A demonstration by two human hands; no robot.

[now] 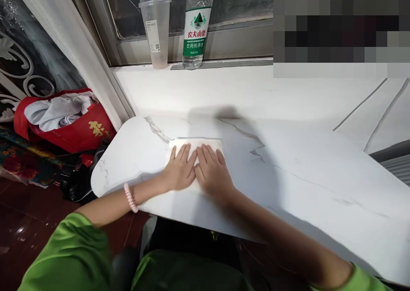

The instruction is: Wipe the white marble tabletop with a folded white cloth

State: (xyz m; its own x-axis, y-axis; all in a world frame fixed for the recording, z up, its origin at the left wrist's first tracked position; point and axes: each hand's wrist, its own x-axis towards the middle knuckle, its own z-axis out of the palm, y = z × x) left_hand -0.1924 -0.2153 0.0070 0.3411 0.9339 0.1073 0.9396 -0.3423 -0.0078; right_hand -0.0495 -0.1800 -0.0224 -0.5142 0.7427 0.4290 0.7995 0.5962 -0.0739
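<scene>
A white sheet that looks like paper or a folded tissue [195, 142] lies flat on the white marbled table [307, 163]. My left hand [180, 168] rests palm down on its left part, fingers spread. Beside it my right hand [213, 169] presses flat on the right part, fingers stretched forward. The two hands touch or nearly touch at the thumbs and forefingers. Much of the sheet is hidden under them. A pink beaded bracelet [130, 198] circles my left wrist.
On the window ledge stand a clear plastic cup [159, 30] with a lid and a water bottle [196, 35] with a green and white label. Left of the table, a red bag [75, 133] holds white cloth. A white curtain [68, 35] hangs beside the window.
</scene>
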